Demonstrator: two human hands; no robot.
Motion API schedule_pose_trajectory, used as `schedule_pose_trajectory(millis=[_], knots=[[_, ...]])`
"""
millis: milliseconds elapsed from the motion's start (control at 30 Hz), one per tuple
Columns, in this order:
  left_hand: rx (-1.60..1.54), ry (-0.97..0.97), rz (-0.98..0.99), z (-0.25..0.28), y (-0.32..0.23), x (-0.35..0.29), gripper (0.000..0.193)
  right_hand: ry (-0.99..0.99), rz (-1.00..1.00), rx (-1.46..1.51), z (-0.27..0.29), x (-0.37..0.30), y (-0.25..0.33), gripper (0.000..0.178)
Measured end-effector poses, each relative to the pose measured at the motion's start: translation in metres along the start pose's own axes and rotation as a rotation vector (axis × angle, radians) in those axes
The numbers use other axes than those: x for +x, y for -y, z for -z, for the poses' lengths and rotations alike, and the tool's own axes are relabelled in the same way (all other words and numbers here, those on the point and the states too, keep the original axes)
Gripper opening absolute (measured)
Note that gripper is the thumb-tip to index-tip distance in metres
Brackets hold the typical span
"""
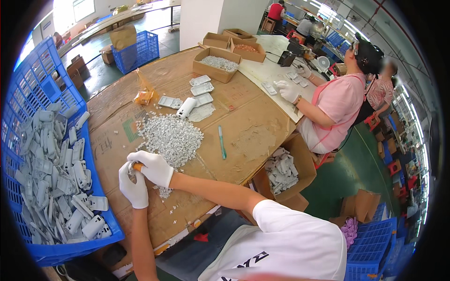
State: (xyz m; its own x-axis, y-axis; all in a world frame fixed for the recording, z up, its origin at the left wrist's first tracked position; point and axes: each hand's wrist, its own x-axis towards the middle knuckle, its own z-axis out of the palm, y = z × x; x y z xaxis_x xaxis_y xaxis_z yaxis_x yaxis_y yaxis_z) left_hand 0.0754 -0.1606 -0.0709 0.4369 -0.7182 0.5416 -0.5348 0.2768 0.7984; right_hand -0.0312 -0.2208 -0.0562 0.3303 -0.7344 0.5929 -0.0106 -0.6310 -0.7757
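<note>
Both my hands wear white gloves and meet at the table's left side, by a heap of small whitish plastic pieces (171, 138). My right hand (157, 168) is closed, its fingertips around a short orange-brown object (137, 166) that looks like a handle. Just below and left of it, my left hand (133, 189) is curled closed; whatever lies inside is hidden by the fingers. Beyond the heap lie several pale plastic housings (202, 89), with one rounded white housing (186, 107) propped among them. A teal-handled pen-like tool (221, 142) rests right of the heap.
A blue crate (101, 234) full of white housings stands at my left. Cardboard covers the table (253, 103). Cartons of small parts (218, 61) sit at the far edge, an orange bag (146, 96) nearer. A carton of white pieces (281, 171) is right, near a seated co-worker (337, 98).
</note>
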Motion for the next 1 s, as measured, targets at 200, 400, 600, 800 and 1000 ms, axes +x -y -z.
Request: schedule_pose_trajectory(millis=[200,400,600,800,1000], knots=[[0.130,-0.056,-0.179,0.018,0.007,-0.001,0.034,0.100,-0.126,0.145,-0.012,0.007,0.011,0.030],[0.134,-0.098,-0.264,0.015,0.007,0.000,0.033,0.119,-0.073,0.101,-0.008,0.005,0.005,0.029],[0.021,-0.056,-0.251,0.018,-0.004,0.002,0.034,0.016,0.172,-0.117,-0.006,0.002,0.006,0.025],[0.136,-0.152,-0.283,0.029,-0.009,0.004,0.023,0.049,0.225,-0.072,-0.015,0.009,0.013,0.027],[0.138,-0.128,-0.339,0.017,-0.012,0.002,0.033,0.090,0.119,-0.016,0.005,0.011,0.021,0.028]])
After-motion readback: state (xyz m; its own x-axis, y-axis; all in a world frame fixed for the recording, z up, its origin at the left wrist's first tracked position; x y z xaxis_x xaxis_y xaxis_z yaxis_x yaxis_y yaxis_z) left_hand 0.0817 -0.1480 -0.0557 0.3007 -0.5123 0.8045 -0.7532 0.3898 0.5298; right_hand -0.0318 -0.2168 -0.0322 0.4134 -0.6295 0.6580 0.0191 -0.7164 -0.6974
